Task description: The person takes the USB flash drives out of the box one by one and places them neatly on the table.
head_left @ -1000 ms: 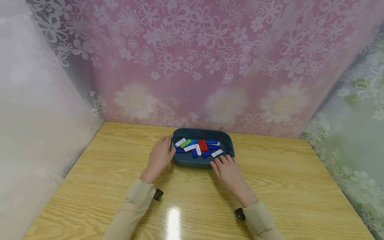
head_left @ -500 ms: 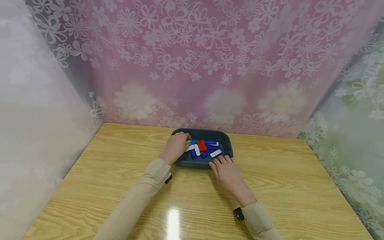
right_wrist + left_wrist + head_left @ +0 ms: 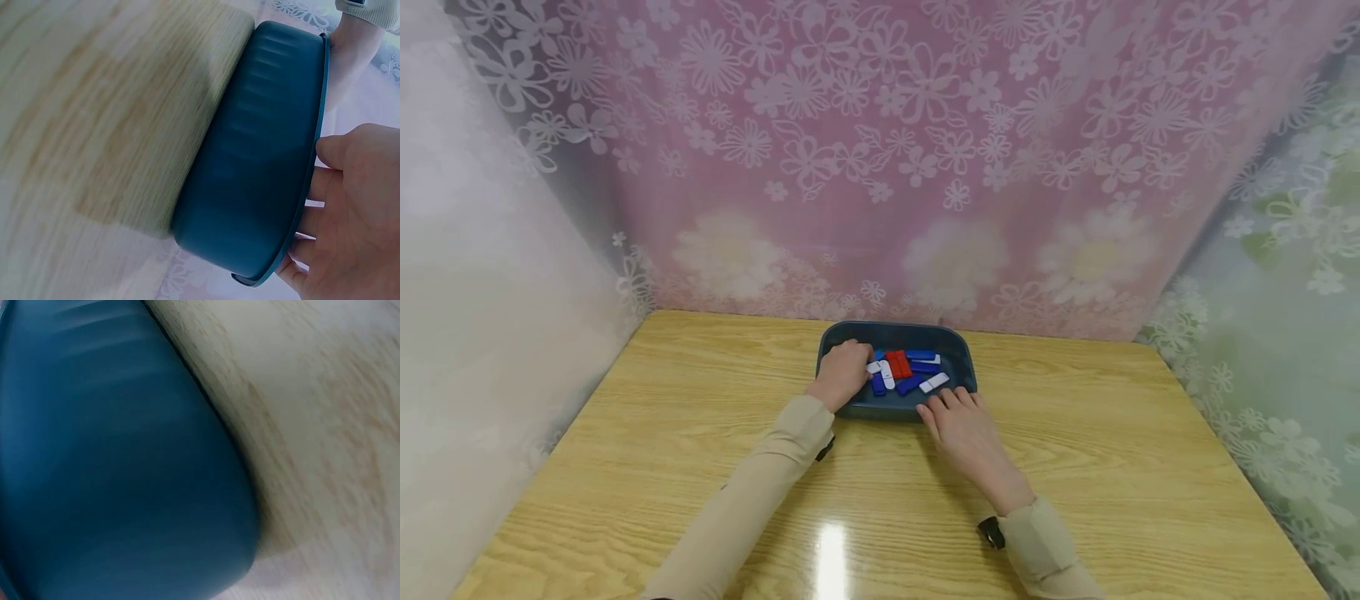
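A dark blue-green plastic tub (image 3: pixel 887 412) stands on the table, with several USB flash drives lying in it. Two red drives (image 3: pixel 898 365) lie in the middle, among blue ones (image 3: pixel 922 355) and white ones (image 3: pixel 934 382). My left hand (image 3: pixel 842 373) reaches over the tub's left end, fingers bent down inside; its fingertips are hidden, so I cannot tell what they hold. At the front right corner my right hand (image 3: pixel 964 429) rests its fingers over the rim. In the right wrist view that hand's thumb (image 3: pixel 331 151) touches the rim.
The wood-grain table (image 3: pixel 1075 467) runs around the tub. A pink flowered curtain (image 3: pixel 880 167) hangs right behind its back edge, with pale sheets at left and right (image 3: pixel 1285 350). Dark wrist devices (image 3: pixel 991 532) sit under the cuffs.
My left hand has gone from the tub's left rim inward over the drives, covering the green one and the white ones at the left. The right hand has stayed at the front right rim.
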### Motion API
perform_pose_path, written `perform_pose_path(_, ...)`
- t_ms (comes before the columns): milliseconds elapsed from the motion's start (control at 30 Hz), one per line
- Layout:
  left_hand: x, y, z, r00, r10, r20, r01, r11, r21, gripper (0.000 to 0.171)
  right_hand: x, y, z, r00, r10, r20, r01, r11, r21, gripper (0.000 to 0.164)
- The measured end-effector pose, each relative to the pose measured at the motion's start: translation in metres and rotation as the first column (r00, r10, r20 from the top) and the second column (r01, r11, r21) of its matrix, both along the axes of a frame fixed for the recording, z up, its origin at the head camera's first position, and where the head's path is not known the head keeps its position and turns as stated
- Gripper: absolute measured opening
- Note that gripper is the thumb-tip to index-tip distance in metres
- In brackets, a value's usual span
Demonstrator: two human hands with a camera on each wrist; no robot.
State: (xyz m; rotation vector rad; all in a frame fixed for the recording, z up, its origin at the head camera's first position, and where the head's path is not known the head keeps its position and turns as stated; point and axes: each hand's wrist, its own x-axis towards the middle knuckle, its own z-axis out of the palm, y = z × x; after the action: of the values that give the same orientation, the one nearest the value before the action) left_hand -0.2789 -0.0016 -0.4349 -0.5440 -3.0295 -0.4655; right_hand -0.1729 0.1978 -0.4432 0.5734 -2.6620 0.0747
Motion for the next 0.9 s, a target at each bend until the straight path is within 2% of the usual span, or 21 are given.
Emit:
perform_pose_path(467, 0.003, 0.001, 0.001, 1.000, 0.017, -0.015, -0.017, 1.000, -0.008, 0.020, 0.001, 0.000, 0.000, 1.000, -0.001, 0.008, 0.001, 1.000, 0.000, 0.026)
perform_pose_path(600, 0.005, 0.001, 0.001, 0.999, 0.019, -0.045, -0.019, 1.000, 0.003, 0.017, 0.001, -0.001, 0.000, 0.999, -0.013, 0.030, 0.013, 1.000, 0.003, 0.027)
perform_pose_path(900, 0.012, -0.003, 0.011, 0.996, 0.004, -0.084, 0.003, 0.997, 0.082, 0.015, 0.002, -0.002, 0.001, 0.999, -0.013, 0.030, 0.013, 1.000, 0.000, 0.027)
